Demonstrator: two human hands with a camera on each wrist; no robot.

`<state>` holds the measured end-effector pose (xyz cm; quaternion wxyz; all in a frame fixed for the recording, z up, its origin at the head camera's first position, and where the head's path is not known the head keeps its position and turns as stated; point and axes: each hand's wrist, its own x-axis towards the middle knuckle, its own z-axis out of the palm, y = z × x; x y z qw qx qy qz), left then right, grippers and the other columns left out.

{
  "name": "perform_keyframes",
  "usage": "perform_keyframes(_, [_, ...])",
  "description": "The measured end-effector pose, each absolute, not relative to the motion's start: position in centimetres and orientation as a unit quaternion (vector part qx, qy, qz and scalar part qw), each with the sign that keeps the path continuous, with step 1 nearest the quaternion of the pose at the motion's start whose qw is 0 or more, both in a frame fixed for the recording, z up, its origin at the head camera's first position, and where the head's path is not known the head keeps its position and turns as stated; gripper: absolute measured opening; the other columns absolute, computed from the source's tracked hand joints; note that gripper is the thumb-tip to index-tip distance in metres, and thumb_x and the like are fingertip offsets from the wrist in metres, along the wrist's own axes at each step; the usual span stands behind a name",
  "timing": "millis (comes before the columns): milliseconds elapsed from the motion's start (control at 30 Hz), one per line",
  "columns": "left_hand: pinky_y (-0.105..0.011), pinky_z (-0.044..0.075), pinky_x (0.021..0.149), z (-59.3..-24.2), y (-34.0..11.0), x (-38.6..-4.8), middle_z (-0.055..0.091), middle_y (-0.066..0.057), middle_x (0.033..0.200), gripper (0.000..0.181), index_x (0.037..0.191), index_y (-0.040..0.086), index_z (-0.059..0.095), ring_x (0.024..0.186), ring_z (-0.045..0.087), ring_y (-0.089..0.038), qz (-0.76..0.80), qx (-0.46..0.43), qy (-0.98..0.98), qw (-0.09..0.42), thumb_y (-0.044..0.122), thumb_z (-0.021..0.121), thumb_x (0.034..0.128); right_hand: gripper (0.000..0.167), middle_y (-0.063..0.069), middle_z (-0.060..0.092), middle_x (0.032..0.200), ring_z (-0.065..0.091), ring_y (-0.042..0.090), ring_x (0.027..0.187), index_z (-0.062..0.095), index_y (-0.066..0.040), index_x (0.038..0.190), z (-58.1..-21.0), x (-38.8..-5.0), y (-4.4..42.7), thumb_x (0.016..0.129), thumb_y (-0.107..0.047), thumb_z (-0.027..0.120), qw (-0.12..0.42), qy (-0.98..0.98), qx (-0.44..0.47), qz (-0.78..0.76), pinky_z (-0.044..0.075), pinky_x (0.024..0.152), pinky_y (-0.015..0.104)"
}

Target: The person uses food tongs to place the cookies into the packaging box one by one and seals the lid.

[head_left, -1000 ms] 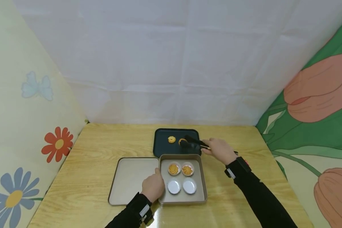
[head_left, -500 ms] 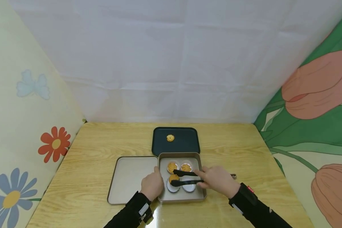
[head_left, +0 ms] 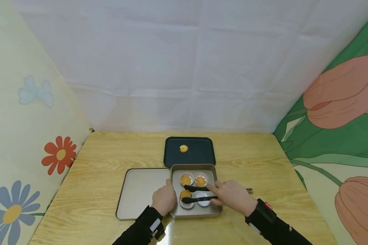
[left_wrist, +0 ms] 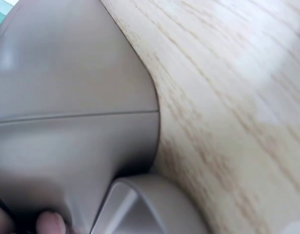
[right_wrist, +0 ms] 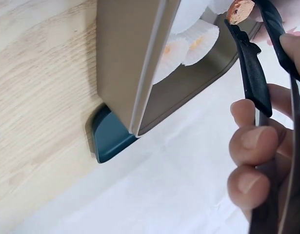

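Apparently, a cookie [head_left: 185, 194] is being placed, the tin [head_left: 196, 212] gripped by left hand [head_left: 164, 198], tongs [head_left: 199, 199] by right hand [head_left: 233, 198]; gentle release is needed.

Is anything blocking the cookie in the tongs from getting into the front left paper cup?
Nothing visible blocks it. In the head view, the cookie overlaps the front left paper cup. Only the black tongs, which hold it, cross there too; I can't tell if it touches.

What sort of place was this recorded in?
Probably a staged tabletop set rather than a working kitchen: a creased white backdrop behind a wood-grain table, flanked by flower-patterned panels.
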<state>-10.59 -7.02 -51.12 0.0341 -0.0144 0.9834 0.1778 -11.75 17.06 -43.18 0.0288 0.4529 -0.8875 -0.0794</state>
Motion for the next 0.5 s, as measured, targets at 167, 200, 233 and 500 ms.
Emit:
perform_keyframes(167, [-0.042, 0.042, 0.046, -51.17, -7.07, -10.83, 0.052, -0.012, 0.059, 0.033, 0.112, -0.007, 0.046, 0.050, 0.054, -0.027, 0.180, -0.023, 0.982, 0.046, 0.011, 0.049, 0.0851, 0.041, -0.003, 0.048, 0.067, 0.028, 0.004, 0.045, 0.066, -0.015, 0.111, -43.29, -11.48, 16.99, 0.085, -0.045, 0.058, 0.031, -0.884, 0.458, -0.083, 0.024, 0.043, 0.020])
perform_keyframes(200, [-0.042, 0.042, 0.046, -51.16, -7.07, -10.86, 0.052, -0.012, 0.059, 0.033, 0.113, -0.007, 0.046, 0.051, 0.054, -0.027, 0.180, -0.023, 0.982, 0.048, 0.011, 0.049, 0.0854, 0.041, -0.003, 0.048, 0.067, 0.028, 0.004, 0.045, 0.066, -0.015, 0.111, -43.35, -11.45, 16.97, 0.085, -0.045, 0.058, 0.031, -0.884, 0.458, -0.086, 0.024, 0.043, 0.020])
perform_keyframes(233, [-0.042, 0.042, 0.046, -51.19, -7.07, -10.89, 0.052, -0.012, 0.059, 0.033, 0.113, -0.007, 0.046, 0.051, 0.054, -0.027, 0.180, -0.022, 0.982, 0.049, 0.011, 0.049, 0.0855, 0.041, -0.002, 0.049, 0.067, 0.028, 0.004, 0.045, 0.066, -0.015, 0.111, -43.44, -11.44, 16.95, 0.085, -0.045, 0.058, 0.032, -0.884, 0.459, -0.088, 0.024, 0.043, 0.020])
perform_keyframes(500, [-0.043, 0.042, 0.045, -51.20, -7.05, -10.71, 0.053, -0.012, 0.058, 0.031, 0.109, -0.007, 0.047, 0.050, 0.055, -0.028, 0.182, -0.016, 0.983, 0.031, 0.010, 0.050, 0.0834, 0.043, -0.001, 0.051, 0.069, 0.030, 0.004, 0.046, 0.064, -0.013, 0.113, -43.53, -11.43, 17.11, 0.084, -0.045, 0.058, 0.013, -0.888, 0.453, -0.077, 0.026, 0.043, 0.021])
